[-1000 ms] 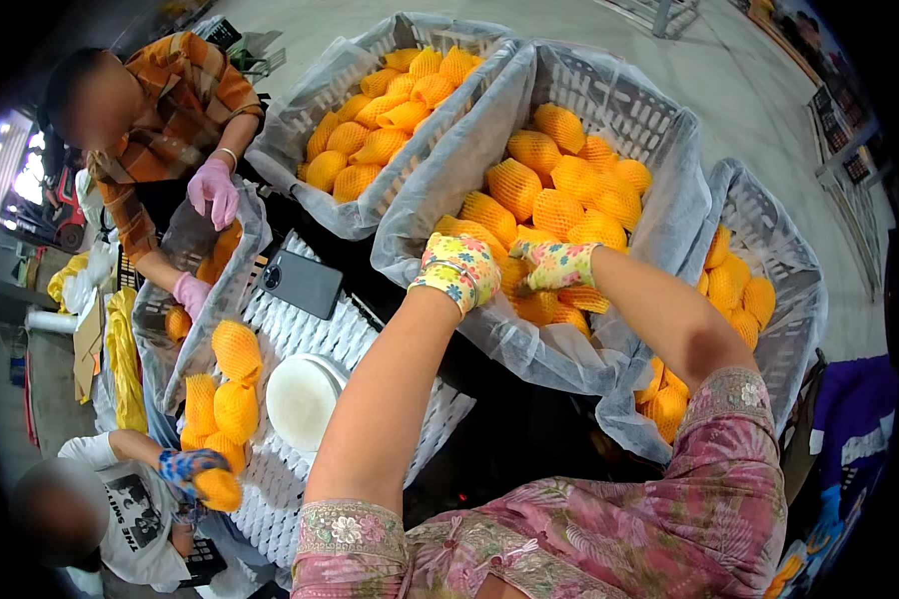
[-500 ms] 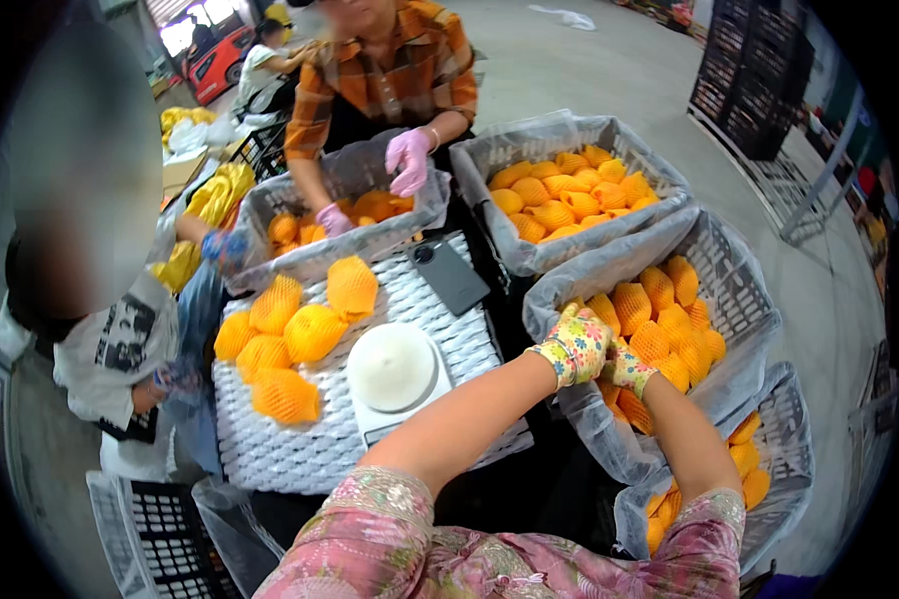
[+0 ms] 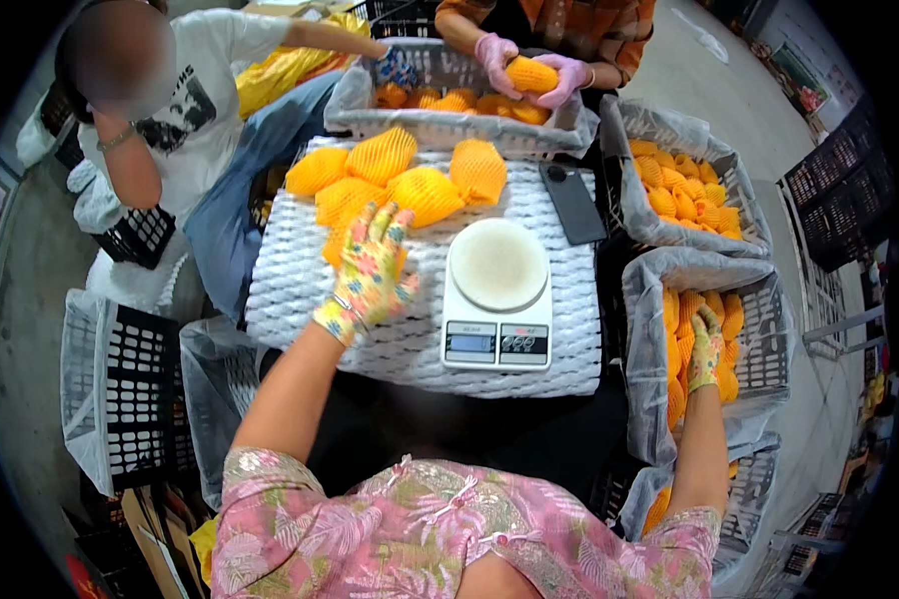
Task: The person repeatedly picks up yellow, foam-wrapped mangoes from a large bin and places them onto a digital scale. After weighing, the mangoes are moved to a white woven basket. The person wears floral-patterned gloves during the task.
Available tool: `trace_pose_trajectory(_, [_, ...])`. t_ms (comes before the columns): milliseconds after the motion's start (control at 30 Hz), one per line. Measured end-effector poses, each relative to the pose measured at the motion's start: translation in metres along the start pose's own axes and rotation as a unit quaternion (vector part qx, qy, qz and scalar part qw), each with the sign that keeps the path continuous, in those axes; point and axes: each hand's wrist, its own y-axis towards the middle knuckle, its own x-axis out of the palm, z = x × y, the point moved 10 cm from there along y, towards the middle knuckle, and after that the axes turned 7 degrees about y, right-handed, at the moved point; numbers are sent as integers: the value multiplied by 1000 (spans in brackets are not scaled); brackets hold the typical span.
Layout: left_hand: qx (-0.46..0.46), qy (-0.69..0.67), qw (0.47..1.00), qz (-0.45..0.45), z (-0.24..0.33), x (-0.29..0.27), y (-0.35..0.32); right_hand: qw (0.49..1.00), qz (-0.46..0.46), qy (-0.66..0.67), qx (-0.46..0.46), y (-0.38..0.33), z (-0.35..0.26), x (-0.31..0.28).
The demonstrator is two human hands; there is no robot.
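My left hand, in a flowered glove, reaches over the white padded tabletop with its fingers spread. It lies on a piece of fruit in an orange foam net, partly hidden beneath it. Several more net-wrapped fruits lie just beyond. To the right of that hand stands a white kitchen scale with nothing on its round plate. My right hand, gloved alike, rests on the wrapped fruits inside a lined crate, fingers extended.
A black phone lies beyond the scale. Across the table, a co-worker's pink-gloved hands hold a wrapped fruit over another lined crate. At the left sits another person. More crates stand at both sides.
My view has swung toward the table. My left hand has left the right-hand crate for the fruit on the table; my right hand stays in the crate. The co-worker has lifted a fruit.
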Motion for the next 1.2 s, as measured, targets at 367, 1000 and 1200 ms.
trace_pose_trajectory(367, [137, 140, 939, -282, -34, 40, -2, 949, -151, -249, -122, -83, -92, 132])
trace_pose_trajectory(1000, [46, -206, 966, -147, 64, 8, 52, 909, -158, -331, -196, -81, -83, 137])
trace_pose_trajectory(1200, [53, -313, 947, -49, 84, 29, 57, 902, -157, -348, -201, -84, -90, 140])
